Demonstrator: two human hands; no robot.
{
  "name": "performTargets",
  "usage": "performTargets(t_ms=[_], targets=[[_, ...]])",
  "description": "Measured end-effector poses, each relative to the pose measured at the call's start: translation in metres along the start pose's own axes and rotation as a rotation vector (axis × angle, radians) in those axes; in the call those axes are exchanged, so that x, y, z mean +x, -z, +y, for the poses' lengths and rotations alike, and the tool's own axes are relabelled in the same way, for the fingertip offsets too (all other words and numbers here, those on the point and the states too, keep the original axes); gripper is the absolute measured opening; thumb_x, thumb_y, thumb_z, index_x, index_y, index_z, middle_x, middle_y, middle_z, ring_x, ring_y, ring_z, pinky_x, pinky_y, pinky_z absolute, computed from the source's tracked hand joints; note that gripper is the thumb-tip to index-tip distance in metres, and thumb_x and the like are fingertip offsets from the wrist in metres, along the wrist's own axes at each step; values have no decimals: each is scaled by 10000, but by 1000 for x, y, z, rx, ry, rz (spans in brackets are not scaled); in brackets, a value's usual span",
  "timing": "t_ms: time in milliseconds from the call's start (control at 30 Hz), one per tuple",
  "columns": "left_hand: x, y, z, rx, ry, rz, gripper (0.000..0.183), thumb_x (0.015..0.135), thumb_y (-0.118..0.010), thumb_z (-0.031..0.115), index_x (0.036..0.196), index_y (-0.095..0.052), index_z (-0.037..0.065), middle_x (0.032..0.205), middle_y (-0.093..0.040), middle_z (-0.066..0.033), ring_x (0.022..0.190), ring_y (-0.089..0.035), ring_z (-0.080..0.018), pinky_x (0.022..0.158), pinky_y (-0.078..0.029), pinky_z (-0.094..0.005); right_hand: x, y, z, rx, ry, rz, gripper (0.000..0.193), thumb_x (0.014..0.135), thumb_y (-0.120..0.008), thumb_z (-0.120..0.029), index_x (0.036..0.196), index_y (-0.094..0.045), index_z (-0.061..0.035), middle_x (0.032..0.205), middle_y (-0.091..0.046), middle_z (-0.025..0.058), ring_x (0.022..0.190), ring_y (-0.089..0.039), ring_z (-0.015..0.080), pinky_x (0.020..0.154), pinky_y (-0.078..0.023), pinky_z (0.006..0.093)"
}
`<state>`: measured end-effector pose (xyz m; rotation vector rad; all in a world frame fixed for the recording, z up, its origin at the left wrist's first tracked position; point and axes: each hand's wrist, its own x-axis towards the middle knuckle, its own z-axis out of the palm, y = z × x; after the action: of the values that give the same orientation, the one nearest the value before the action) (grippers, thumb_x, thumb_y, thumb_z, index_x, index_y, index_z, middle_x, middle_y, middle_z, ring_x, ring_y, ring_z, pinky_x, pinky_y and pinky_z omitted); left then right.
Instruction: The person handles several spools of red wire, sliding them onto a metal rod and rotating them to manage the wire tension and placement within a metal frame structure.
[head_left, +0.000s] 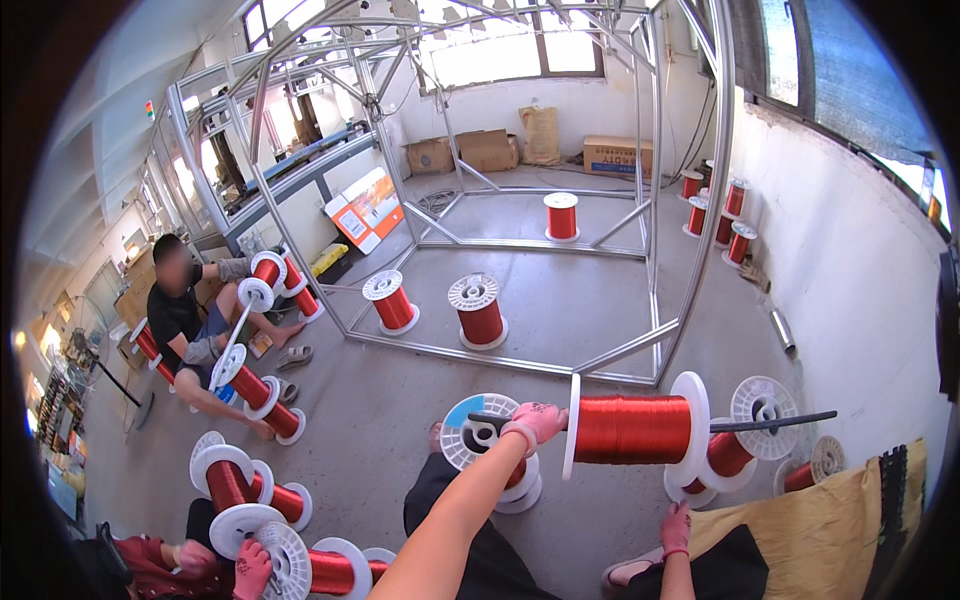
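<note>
My left hand (pixel 537 422), in a pink glove, is closed around a dark rod (pixel 488 420) just left of a large red wire spool (pixel 633 428). The spool lies sideways on the rod, with its white flanges at left and right. The rod's left part passes over an upright white-topped spool (pixel 462 440), and its right part crosses another white-flanged spool (pixel 762 402). Below the sideways spool, my right hand (pixel 676 528), also gloved in pink, is held with its fingers drawn together. What lies between those fingers is too small to make out.
A metal frame (pixel 500 362) stands ahead, with red spools (pixel 480 318) on the floor by it. Seated at left, a co-worker (pixel 195 300) has stacked spools alongside. Another person's gloved hand (pixel 252 568) touches spools at lower left. Tan cloth (pixel 810 535) lies at right.
</note>
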<state>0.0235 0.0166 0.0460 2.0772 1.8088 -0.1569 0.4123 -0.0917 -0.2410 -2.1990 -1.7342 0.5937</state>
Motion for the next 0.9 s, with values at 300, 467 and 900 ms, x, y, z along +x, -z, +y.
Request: performTargets(t_ms=[300,467,900], targets=[[-5,5,3,-32,37,-40,502,908,-258,373,1024,-628,55,1045,-614,-183,991,-578,-342,862,-435,-399,-32,81,-66,292,-73,118,360,821,-448,4,1179,-435,33,1145,-503,213,1048,-514,357,877,-418,375],[-6,4,1,-63,21,-18,499,902,-271,382,1024,-633,61,1043,-616,-180,993,-577,-342,864,-433,-401,-18,124,-92,374,26,295,281,882,-423,-29,1151,-477,30,1103,-530,204,1084,-514,314,889,-412,344],[8,-12,-12,45,-82,81,535,900,-264,407,982,-632,28,1018,-616,-194,976,-581,-352,860,-443,-400,72,276,-289,25,90,99,536,847,-470,-405,1168,-479,24,1105,-543,272,1073,-498,399,919,-385,430]])
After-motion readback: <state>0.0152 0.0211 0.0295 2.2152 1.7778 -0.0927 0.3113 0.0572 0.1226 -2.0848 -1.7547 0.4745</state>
